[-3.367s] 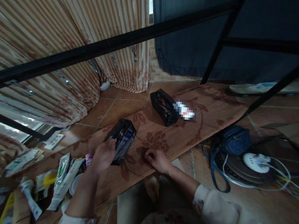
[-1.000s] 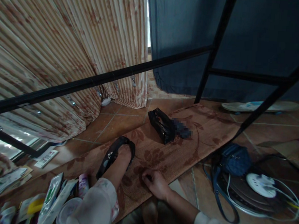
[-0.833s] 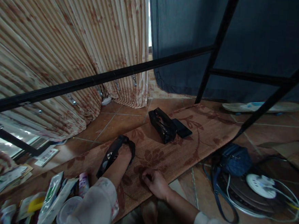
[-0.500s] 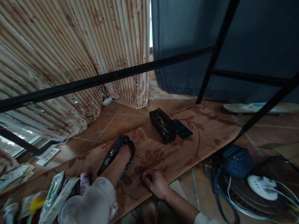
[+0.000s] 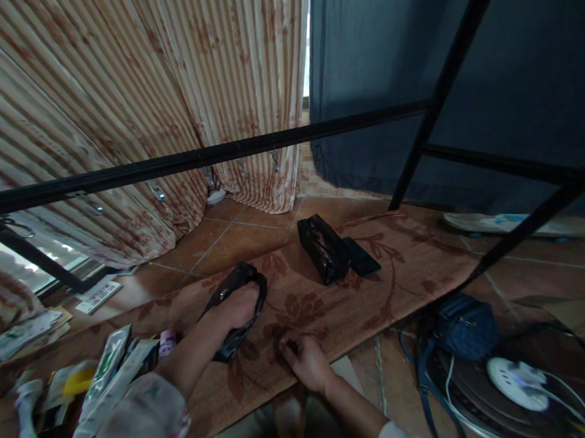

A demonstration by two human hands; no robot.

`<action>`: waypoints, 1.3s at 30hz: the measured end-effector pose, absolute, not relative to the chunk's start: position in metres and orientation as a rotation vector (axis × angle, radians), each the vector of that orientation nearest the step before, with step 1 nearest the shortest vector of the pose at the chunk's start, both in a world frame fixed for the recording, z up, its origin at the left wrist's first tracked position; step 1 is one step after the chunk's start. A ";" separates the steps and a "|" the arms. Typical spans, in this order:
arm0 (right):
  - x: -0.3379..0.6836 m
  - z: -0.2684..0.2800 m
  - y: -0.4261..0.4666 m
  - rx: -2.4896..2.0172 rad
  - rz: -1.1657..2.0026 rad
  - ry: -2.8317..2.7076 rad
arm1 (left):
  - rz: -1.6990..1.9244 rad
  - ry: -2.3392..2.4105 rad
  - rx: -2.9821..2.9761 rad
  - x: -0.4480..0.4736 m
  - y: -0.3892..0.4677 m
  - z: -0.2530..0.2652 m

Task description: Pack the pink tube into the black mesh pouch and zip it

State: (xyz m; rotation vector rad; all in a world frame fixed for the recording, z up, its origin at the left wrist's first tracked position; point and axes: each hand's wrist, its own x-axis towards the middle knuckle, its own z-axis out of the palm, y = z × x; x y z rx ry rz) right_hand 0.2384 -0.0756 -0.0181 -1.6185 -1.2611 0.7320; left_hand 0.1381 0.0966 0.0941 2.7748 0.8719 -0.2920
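My left hand (image 5: 243,305) is at the opening of a glossy black pouch (image 5: 228,285) lying on the patterned brown mat. Its knuckles show above the pouch's rim, and the fingers are curled down inside. What they hold, if anything, is hidden. My right hand (image 5: 305,360) rests near the mat's front edge, fingers loosely curled in and nothing visible in them. Beyond both hands lies a second black pouch (image 5: 324,251), with a dark flat phone-like object (image 5: 364,259) against its right side.
Tubes (image 5: 105,366), a purple-capped bottle (image 5: 167,344) and a yellow item (image 5: 79,382) crowd the mat's left end. A black metal bar (image 5: 257,144) crosses ahead. Right of the mat are a blue bag (image 5: 468,327) and a white power strip with cables (image 5: 517,383).
My left hand has drawn back partly out of the black pouch, so its knuckles now show where only the wrist did. My right hand has stayed in place. The view has shifted slightly.
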 end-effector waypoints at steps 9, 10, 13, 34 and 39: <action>0.239 -0.016 -0.077 -1.612 0.725 -1.302 | -0.100 1.064 2.337 0.078 0.061 0.100; 0.239 -0.015 -0.077 -1.614 0.728 -1.303 | -0.105 1.066 2.347 0.077 0.058 0.099; 0.239 -0.014 -0.077 -1.641 0.734 -1.302 | -0.116 1.056 2.478 0.080 0.051 0.096; 0.239 -0.030 -0.073 -1.552 0.915 -1.034 | 0.019 1.018 2.736 0.037 -0.009 0.102; 0.240 -0.028 -0.074 -1.545 0.934 -1.043 | 0.131 1.085 2.688 0.068 -0.031 0.085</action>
